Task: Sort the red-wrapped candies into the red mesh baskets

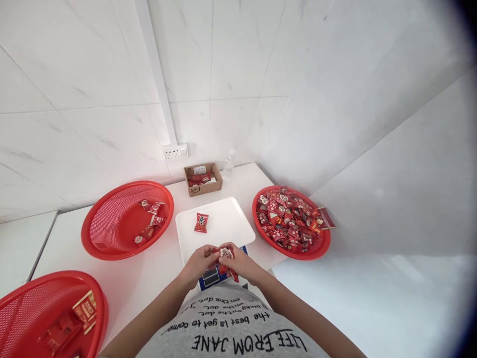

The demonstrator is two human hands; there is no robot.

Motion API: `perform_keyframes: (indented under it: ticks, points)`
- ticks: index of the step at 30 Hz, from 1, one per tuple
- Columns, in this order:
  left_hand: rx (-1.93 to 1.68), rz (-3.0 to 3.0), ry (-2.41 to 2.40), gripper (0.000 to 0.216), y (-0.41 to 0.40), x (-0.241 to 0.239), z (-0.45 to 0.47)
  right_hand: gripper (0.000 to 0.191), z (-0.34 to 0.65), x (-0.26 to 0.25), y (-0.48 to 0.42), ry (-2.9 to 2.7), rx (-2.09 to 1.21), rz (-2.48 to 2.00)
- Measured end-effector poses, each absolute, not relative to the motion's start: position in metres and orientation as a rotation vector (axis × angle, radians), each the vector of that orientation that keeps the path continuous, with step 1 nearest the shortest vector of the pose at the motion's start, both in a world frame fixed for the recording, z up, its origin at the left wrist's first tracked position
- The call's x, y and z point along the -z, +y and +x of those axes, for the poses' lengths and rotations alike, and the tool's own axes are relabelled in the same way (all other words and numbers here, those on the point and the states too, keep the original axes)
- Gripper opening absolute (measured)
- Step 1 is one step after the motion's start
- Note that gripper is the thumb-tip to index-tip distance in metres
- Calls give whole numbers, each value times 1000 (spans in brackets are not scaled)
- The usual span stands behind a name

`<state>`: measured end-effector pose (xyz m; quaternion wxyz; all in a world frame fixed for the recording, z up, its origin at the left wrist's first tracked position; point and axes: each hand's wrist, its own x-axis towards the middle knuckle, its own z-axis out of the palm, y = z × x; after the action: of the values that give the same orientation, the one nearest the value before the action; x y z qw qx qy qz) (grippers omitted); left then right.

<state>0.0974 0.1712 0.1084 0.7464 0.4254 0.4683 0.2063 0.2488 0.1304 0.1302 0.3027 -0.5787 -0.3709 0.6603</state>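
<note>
Close to my body, above the front edge of a digital scale [209, 278], both hands meet around red snack packets [226, 253] with white lettering. My left hand [201, 263] pinches the near packet at its left side. My right hand [238, 261] grips it from the right, and more red wrapper hangs below those fingers. How many packets are held cannot be made out. One red packet [201, 223] with a dark character lies on the scale's white tray [234, 219], beyond my hands.
A red basket [261, 233] heaped with packets stands right. The left basket [108, 223] holds several packets; another basket [102, 308] at lower left holds red and gold packages. Behind the scale are a cardboard box [206, 188] with red packets and a clear bottle [229, 160] near the wall.
</note>
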Motion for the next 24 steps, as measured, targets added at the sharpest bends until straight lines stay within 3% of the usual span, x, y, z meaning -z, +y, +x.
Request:
perform_keyframes:
  ticks: [6,13,19,24]
  points:
    - [-571,808,1166,39,181,-104,89,46,255,-130,131,-852,-1671,-1626]
    - [-556,754,1275,70,181,-104,82,41,259,-126,130,-777,-1620,-1606]
    - [-465,868,1193,52,167,-112,84,38,256,-127,132,-546,-1715,-1396]
    - [-384,801,928,54,157,-118,92,30,253,-127,135,-384,-1742,-1214]
